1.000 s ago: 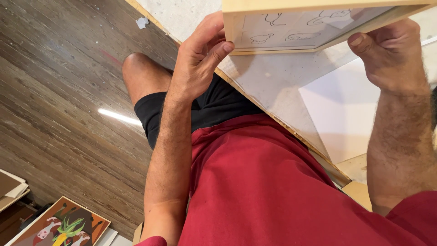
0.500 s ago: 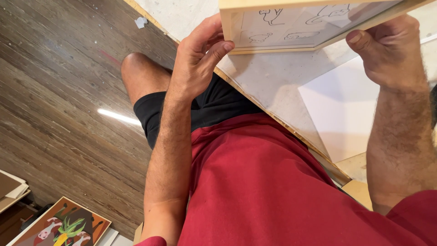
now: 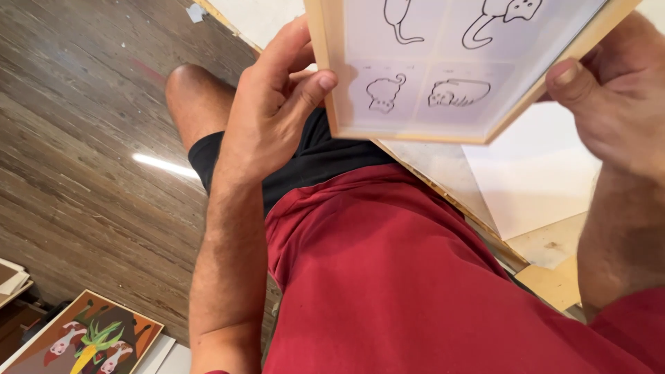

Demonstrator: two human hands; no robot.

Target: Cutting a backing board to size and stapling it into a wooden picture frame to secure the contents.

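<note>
Head view: we see the wooden frame [image 3: 443, 69] with its sheet of outline drawings held up between both hands. Our left hand [image 3: 273, 114] grips its left edge, thumb on the front; our right hand [image 3: 609, 104] clasps its right edge, above the tabletop [image 3: 443, 173].

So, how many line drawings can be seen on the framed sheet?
4: tail shape top left, spotted shape top right, curly one lower left, striped one lower right. More may lie beyond the picture's top edge.
</note>
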